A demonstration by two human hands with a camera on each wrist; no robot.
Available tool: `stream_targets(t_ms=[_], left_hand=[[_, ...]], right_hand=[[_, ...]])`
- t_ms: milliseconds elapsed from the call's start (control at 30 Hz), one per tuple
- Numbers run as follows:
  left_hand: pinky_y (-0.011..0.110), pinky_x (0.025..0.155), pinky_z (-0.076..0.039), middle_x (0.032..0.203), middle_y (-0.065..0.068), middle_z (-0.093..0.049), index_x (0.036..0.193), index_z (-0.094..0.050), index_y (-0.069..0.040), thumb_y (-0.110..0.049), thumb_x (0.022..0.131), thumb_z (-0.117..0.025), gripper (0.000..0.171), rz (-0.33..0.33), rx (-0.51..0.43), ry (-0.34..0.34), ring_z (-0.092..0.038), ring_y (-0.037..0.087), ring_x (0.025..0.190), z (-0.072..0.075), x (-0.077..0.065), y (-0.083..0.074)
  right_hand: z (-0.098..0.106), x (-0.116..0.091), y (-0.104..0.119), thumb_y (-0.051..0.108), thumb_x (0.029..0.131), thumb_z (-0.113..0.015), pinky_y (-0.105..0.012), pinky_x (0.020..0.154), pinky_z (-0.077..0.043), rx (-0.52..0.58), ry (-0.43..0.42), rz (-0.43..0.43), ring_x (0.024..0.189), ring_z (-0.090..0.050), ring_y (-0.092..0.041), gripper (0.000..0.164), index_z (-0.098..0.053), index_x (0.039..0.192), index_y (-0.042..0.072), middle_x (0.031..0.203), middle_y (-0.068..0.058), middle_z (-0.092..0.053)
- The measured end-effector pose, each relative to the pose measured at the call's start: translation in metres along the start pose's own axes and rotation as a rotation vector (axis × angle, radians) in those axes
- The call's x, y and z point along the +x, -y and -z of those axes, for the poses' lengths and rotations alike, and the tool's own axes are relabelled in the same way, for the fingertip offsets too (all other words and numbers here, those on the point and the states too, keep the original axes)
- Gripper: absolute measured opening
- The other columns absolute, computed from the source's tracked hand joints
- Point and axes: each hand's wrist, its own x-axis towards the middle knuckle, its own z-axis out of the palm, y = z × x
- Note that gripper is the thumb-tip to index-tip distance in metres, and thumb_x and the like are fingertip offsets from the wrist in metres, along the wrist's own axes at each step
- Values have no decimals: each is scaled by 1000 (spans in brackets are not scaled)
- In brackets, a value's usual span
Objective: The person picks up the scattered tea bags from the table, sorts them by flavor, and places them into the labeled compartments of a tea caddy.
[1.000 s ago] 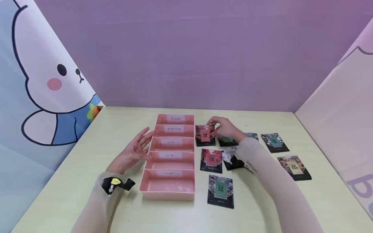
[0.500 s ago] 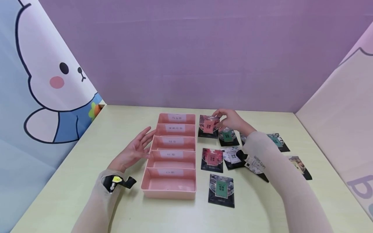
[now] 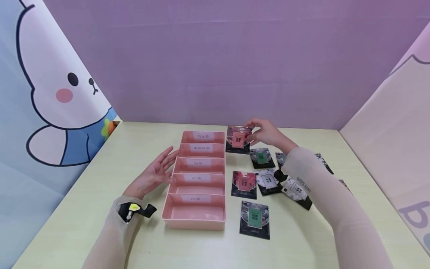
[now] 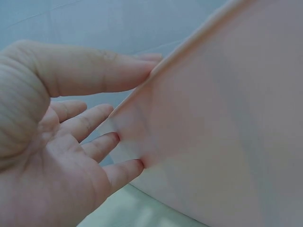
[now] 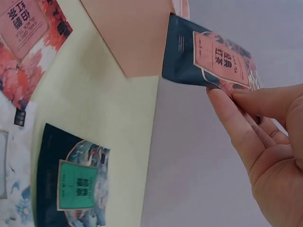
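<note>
A tea sachet (image 5: 221, 61) with a pink "Black Tea" label is pinched between thumb and fingers of my right hand (image 3: 268, 133). The right wrist view shows it lifted above the table, gripped by one edge. In the head view it is beside the far right corner of a pink divided box (image 3: 195, 225), whose several compartments bear white labels. My left hand (image 3: 152, 175) is at the box's left side. Seen from the left wrist, the thumb lies at the rim and the spread fingertips (image 4: 124, 171) touch the outer wall (image 4: 213, 123).
Several sachets lie right of the box: a red-patterned one (image 3: 244, 185), a white-labelled one (image 3: 268, 182), green-labelled ones at the near side (image 3: 254, 219) and farther back (image 3: 262, 158). My right forearm partly covers others. A purple backdrop (image 3: 215, 67) rises behind the table.
My right hand has picked the pink-labelled sachet up from the table and carried it away from me, up to the box's far right corner. The left hand stays at the box.
</note>
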Motion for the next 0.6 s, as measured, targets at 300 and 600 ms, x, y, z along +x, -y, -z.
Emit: stream_targets(t_ms=[300,600], left_hand=[[29,113,-34,166,16,0,161,-1,-14,19,81,-60,105,-14,-23,6,-22,13,146,-2,0,-1],[33,114,-32,165,18,3,161,-2,-15,20,80,-60,105,-9,-14,5,-23,13,145,-1,0,-1]], right_hand=[[1,-2,19,-10,92,-60,-48,76,-60,-43,-14,61,89,-70,-36,37,-58,128,-5,112,-22,-53],[-16,-6,30,-12,90,-62,-40,71,-61,40,30,125,89,-72,-34,37,-59,126,-5,110,-21,-53]])
